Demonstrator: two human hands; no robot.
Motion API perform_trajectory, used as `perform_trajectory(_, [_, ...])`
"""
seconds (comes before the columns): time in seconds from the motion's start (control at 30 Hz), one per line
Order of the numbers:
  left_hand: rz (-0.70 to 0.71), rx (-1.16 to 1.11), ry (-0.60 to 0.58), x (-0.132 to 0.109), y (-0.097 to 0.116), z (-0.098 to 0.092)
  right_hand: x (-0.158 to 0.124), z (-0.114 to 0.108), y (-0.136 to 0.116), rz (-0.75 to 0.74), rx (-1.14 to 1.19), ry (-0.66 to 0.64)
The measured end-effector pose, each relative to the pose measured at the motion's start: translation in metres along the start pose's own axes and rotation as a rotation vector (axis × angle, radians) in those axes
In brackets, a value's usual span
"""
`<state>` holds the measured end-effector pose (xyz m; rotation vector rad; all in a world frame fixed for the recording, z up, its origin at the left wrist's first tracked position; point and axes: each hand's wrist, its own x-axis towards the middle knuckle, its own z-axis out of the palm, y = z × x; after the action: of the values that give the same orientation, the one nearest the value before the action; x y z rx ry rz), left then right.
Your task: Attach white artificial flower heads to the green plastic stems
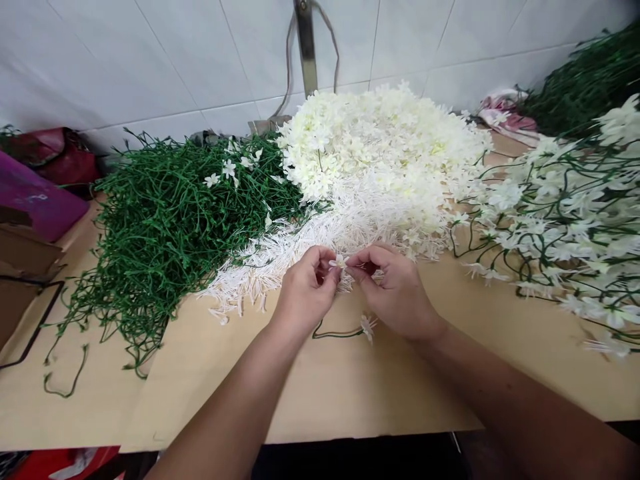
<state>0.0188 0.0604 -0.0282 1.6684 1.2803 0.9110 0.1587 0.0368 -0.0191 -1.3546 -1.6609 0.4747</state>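
Note:
My left hand (pixel 310 283) and my right hand (pixel 390 287) meet over the front of the table, fingertips pinched on a small white artificial flower (pixel 340 261) between them. Below the hands lies a green plastic stem (pixel 337 334) with a white flower head (pixel 368 328) at its right end; its left end passes behind my left hand. Just beyond my fingers spreads a heap of thin white stamen pieces (pixel 320 233). Behind that rises a large pile of loose white flower heads (pixel 380 140).
To the left is a big heap of green stems (pixel 185 213) with a few white petals on top. Finished-looking stemmed white flowers (pixel 545 227) lie at the right. Brown cardboard (pixel 210 393) covers the table. A purple bag (pixel 40 193) stands far left, against a tiled wall (pixel 200 53).

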Motion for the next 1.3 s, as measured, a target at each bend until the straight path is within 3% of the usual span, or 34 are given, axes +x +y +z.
perform_trajectory(0.57, [0.175,0.267,-0.013,-0.006,0.008,-0.002,-0.003,0.0,0.003,0.049,0.004,0.006])
perform_trajectory(0.7, [0.196,0.122,-0.063,-0.007,0.01,-0.007,-0.001,-0.002,0.004,0.164,0.194,-0.013])
perform_trajectory(0.8, [0.126,-0.066,-0.107,-0.006,0.012,-0.009,0.001,-0.002,0.006,0.29,0.407,-0.029])
perform_trajectory(0.93, [0.039,-0.135,-0.062,-0.002,0.013,-0.008,0.002,-0.002,0.01,0.39,0.648,-0.046])
perform_trajectory(1.13, [0.024,-0.178,-0.051,-0.003,0.013,-0.004,0.001,-0.003,0.009,0.43,0.717,-0.054])
perform_trajectory(1.3, [-0.027,-0.288,-0.142,-0.005,0.016,-0.008,-0.001,-0.003,0.005,0.393,0.753,-0.081])
